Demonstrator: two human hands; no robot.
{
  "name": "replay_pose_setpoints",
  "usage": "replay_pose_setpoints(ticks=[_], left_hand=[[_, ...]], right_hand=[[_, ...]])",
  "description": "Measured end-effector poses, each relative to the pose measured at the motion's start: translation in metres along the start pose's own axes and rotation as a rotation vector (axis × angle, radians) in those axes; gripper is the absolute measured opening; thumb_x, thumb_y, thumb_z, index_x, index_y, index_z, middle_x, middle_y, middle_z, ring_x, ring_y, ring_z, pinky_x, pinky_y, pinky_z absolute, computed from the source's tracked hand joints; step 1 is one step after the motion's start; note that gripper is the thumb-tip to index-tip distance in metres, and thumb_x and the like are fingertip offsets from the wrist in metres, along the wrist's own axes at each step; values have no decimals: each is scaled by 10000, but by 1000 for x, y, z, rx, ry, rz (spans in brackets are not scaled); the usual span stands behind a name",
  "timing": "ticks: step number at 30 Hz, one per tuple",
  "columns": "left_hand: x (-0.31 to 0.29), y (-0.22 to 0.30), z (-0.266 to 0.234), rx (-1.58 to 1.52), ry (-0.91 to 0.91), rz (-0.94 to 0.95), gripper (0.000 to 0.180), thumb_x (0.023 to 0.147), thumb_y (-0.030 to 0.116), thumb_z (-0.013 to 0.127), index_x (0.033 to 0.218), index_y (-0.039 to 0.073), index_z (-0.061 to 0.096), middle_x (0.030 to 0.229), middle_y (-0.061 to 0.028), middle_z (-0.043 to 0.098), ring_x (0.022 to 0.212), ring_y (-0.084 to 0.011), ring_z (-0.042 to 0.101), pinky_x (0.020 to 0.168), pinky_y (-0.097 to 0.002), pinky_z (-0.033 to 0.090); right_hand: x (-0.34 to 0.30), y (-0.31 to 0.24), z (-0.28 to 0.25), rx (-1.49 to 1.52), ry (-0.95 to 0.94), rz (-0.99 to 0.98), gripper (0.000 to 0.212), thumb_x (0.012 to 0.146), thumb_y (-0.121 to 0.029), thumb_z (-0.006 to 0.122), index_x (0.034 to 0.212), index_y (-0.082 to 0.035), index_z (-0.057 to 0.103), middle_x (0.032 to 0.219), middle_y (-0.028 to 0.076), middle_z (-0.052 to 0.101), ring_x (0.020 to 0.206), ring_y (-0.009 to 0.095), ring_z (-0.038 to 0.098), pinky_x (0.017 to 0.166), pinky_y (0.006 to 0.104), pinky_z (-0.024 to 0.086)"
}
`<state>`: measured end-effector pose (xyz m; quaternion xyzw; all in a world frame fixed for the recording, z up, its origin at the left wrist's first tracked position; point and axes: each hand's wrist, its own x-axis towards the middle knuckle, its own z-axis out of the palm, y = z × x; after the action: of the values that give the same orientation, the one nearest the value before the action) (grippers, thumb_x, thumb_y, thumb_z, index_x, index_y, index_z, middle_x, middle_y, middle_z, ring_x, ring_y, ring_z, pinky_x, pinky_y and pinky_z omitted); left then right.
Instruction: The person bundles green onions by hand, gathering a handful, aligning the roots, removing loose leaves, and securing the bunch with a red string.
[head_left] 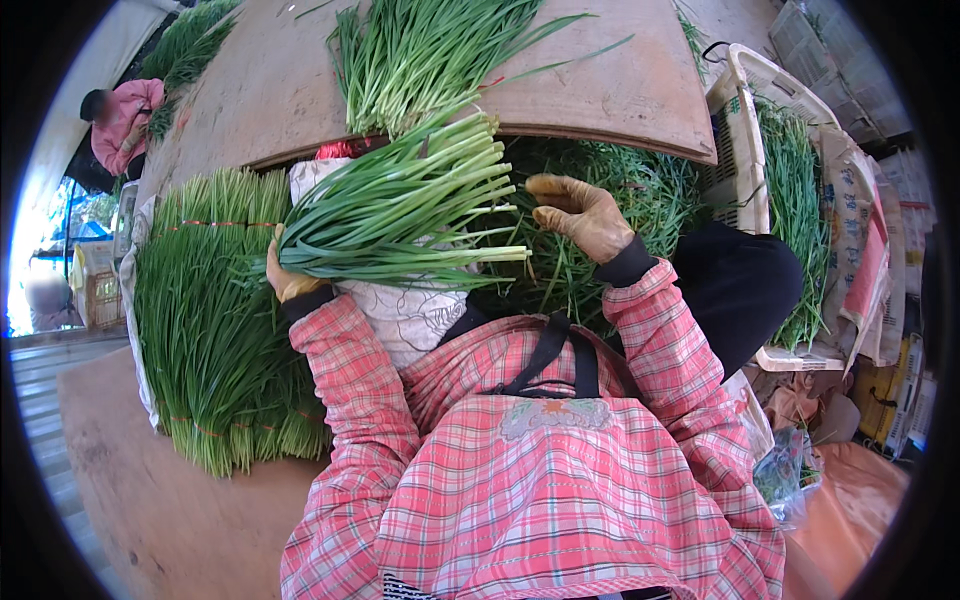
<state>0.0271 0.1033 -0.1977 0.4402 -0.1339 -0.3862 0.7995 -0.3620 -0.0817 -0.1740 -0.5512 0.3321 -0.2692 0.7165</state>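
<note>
My left hand (290,276), in a tan glove, is closed round the leafy end of a loose bunch of garlic chives (405,205). The pale cut ends of that bunch fan out to the right, at uneven lengths. Just beyond those ends my right hand (585,214), also gloved, hangs with its fingers curved and a gap between thumb and forefinger; nothing shows in it. A pale patterned cloth (405,320) covers my lap under the bunch. Loose chive leaves (620,180) lie heaped below my right hand.
Ahead, a wooden board (600,75) carries a pile of chives (420,60). Stacked bundles tied with red bands (215,310) stand at my left. On the right is a pale plastic crate (740,90) with greens. Another person (128,125) in pink sits far left.
</note>
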Motion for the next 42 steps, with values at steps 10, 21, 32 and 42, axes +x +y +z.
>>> replay_pose_setpoints(ticks=[10, 21, 32, 42], left_hand=[[9, -4, -8, -298, -170, -14, 378, 930, 283, 341, 1105, 57, 589, 1052, -121, 627, 966, -296, 578, 846, -458, 462], [-2, -9, 32, -357, 195, -19, 322, 910, 335, 416, 968, 99, 627, 845, -60, 626, 786, -235, 573, 733, -406, 463], [5, -11, 52, -417, 296, 21, 214, 881, 283, 486, 766, 127, 577, 732, -18, 593, 690, -209, 556, 674, -397, 469], [-4, -7, 52, -415, 174, 66, 215, 881, 247, 515, 950, 62, 601, 782, -21, 610, 697, -164, 553, 669, -355, 482]], right_hand=[[9, -28, 25, 114, -182, -81, 285, 831, -140, 629, 1045, 45, 599, 763, 12, 590, 650, 69, 500, 607, 213, 410], [-41, -18, -100, -1404, 362, -180, 194, 726, -192, 661, 771, -4, 648, 715, 131, 649, 527, 229, 574, 495, 317, 463], [22, -95, 36, -1446, 110, -943, 303, 732, -102, 538, 1025, -116, 618, 850, 94, 612, 753, 268, 599, 625, 363, 477], [26, -60, 37, -1565, 24, -939, 89, 664, -142, 529, 714, -74, 556, 707, 119, 552, 676, 265, 566, 581, 379, 445]])
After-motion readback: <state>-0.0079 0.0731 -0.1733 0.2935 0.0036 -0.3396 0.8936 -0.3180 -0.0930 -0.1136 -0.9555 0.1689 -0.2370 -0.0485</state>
